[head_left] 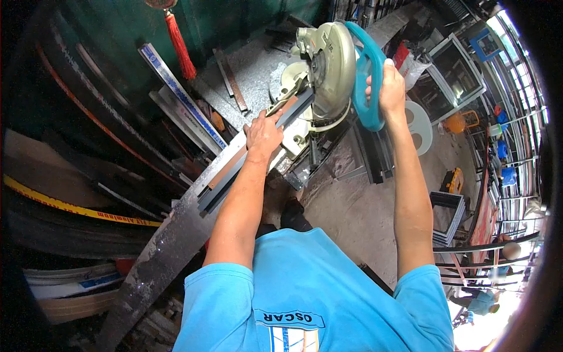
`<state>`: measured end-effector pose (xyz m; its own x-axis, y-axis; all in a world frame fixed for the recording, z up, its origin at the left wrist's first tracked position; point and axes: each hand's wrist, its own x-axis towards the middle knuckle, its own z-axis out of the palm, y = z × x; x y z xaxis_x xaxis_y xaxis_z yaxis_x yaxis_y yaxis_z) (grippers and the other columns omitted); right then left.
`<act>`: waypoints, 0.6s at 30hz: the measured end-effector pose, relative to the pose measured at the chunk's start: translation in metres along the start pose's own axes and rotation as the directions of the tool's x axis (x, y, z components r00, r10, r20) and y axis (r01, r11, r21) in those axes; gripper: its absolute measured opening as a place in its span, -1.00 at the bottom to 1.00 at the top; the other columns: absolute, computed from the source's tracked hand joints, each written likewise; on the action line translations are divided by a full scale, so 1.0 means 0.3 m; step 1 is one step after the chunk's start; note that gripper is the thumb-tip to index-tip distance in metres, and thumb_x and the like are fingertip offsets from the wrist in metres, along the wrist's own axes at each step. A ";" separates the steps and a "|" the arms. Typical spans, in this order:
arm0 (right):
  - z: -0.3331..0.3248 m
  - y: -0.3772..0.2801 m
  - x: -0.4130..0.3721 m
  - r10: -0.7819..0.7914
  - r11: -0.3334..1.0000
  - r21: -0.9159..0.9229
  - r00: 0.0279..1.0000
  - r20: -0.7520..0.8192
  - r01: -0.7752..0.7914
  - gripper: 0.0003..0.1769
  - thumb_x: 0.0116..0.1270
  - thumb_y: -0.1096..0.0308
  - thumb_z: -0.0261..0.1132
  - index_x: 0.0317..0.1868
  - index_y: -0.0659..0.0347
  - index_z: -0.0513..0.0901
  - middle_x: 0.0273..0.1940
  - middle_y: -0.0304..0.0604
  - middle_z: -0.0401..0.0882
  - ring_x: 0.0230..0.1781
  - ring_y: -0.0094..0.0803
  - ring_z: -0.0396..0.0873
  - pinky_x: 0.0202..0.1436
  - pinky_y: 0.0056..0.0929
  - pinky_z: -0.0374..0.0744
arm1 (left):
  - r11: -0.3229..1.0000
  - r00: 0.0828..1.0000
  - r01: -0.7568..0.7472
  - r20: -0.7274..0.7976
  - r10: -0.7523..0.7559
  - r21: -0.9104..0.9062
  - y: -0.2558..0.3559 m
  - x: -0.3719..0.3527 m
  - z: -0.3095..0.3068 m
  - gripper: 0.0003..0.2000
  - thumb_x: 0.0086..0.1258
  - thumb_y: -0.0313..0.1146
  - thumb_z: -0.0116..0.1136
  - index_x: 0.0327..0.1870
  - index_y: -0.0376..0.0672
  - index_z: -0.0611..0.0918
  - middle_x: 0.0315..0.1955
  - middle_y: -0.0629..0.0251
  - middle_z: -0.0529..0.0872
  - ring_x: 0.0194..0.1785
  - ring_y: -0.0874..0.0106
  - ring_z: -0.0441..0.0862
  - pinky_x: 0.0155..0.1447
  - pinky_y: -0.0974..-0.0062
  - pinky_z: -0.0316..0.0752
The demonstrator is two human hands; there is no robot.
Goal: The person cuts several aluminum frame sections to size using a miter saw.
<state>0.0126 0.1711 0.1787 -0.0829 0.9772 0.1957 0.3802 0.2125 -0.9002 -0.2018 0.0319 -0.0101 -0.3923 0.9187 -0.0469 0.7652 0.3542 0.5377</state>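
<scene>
A miter saw [333, 70] with a rounded metal guard stands at the top centre. My right hand [392, 88] is wrapped round its teal handle [368, 111], thumb on top. Left of the saw, my left hand [264, 134] presses and grips a dark metal profile [221, 192], which lies slantwise along the saw's fence with one end at the blade housing. A brown strip [227, 170] runs beside the profile. The blade is mostly hidden by the guard.
A long narrow bench [170, 252] runs down to the lower left. Long profiles [182, 100] lean at the left. Red tassel [180, 50] hangs above. At right are a white stool [420, 126], frames [448, 214] and a yellow tool [453, 180] on the floor. People [484, 302] are far right.
</scene>
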 end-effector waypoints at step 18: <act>0.018 0.128 -0.069 -0.092 0.996 -0.013 0.996 -0.016 0.092 -0.34 0.69 -0.09 -0.20 -0.13 0.36 0.59 -0.44 -0.09 0.65 -0.59 -0.38 0.62 -0.48 -0.35 0.59 | 0.999 0.999 0.023 0.036 -0.022 -0.026 0.004 -0.002 -0.015 -0.49 0.39 -0.20 0.30 0.39 0.40 0.59 0.21 0.19 0.58 0.28 0.10 0.59 0.45 -0.29 0.24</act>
<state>0.0239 0.1589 0.1378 -0.1029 0.9532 0.2842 0.3827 0.3017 -0.8732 -0.2030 0.0308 -0.0056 -0.3902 0.9164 -0.0886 0.7427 0.3702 0.5580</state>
